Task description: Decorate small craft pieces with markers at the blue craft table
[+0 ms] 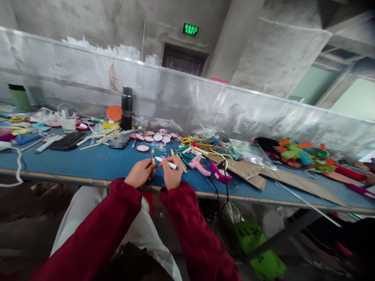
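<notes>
Just left of the glue gun (pixel 198 164), I have the left hand (pixel 140 172) pinching a small stick (pixel 153 155) upright and the right hand (pixel 172 174) gripping a marker (pixel 167 163), its tip near the stick. A loose pinch could, I judge, make the tip skid. Farther left of the glue gun stand a black bottle (pixel 127 110), contents hidden, and a cup (pixel 68 126) holding slim white pieces (pixel 65 114).

Your left forearm (pixel 101 226) angles toward two o'clock, your right forearm (pixel 196 226) toward eleven. Your left hand (pixel 140 172), at nine o'clock from your right hand (pixel 172 173), pinches; both curl their fingers.
</notes>
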`<action>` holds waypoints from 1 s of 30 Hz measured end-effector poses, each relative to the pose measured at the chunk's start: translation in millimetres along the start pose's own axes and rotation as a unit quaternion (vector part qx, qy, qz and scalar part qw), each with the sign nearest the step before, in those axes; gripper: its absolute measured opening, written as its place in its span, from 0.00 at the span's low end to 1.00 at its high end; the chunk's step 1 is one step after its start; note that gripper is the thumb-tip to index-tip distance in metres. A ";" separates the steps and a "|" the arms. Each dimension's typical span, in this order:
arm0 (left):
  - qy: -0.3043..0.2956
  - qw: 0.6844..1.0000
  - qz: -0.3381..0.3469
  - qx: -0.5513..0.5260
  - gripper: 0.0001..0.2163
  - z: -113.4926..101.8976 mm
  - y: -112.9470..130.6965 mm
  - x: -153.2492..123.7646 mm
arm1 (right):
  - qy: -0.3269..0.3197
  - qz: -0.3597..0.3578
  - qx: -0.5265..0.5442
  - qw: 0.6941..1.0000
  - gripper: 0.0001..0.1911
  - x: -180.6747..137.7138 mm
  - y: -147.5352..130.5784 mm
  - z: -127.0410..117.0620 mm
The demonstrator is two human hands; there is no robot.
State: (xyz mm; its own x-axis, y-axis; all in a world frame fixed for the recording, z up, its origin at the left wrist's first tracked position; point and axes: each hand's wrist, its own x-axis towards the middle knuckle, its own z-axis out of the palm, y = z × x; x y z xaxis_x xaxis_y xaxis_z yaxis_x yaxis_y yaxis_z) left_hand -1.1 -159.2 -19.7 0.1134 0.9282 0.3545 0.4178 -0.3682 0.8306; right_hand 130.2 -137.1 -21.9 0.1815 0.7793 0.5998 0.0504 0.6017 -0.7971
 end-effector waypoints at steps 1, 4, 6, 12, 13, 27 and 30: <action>0.000 1.000 0.000 -0.001 0.11 0.1 -0.4 0.1 | 0.007 0.000 0.000 1.000 0.11 -0.1 -1.0 0.0; 0.002 1.000 0.003 0.000 0.11 0.4 -1.8 0.3 | -0.010 0.004 0.006 1.000 0.11 -0.5 -3.2 0.0; 0.004 1.000 0.005 0.002 0.11 0.4 -2.1 0.2 | -0.026 0.007 0.009 1.000 0.11 -0.4 -3.3 0.0; 0.001 1.000 0.002 0.004 0.11 -0.4 0.2 -0.3 | 0.010 -0.002 -0.005 1.000 0.11 0.2 -1.3 -0.3; 0.001 1.000 0.001 0.004 0.10 -0.4 0.5 -0.3 | 0.003 -0.003 -0.003 1.000 0.11 0.2 -0.8 -0.3; 0.002 1.000 -0.006 0.001 0.11 -0.2 2.4 -0.9 | -0.024 0.005 0.009 1.000 0.11 -0.6 -0.9 0.3; 0.002 1.000 -0.003 0.002 0.11 0.1 1.6 -0.5 | 0.000 0.001 0.000 1.000 0.10 -0.9 -1.7 -0.1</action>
State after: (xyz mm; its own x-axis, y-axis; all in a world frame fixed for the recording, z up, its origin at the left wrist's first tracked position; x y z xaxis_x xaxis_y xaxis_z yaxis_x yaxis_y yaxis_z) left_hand -0.3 -160.2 -18.6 0.1068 0.9304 0.3508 0.4216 -0.3618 0.8315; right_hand 130.1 -138.8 -21.1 0.1814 0.7804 0.5984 0.0498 0.6004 -0.7981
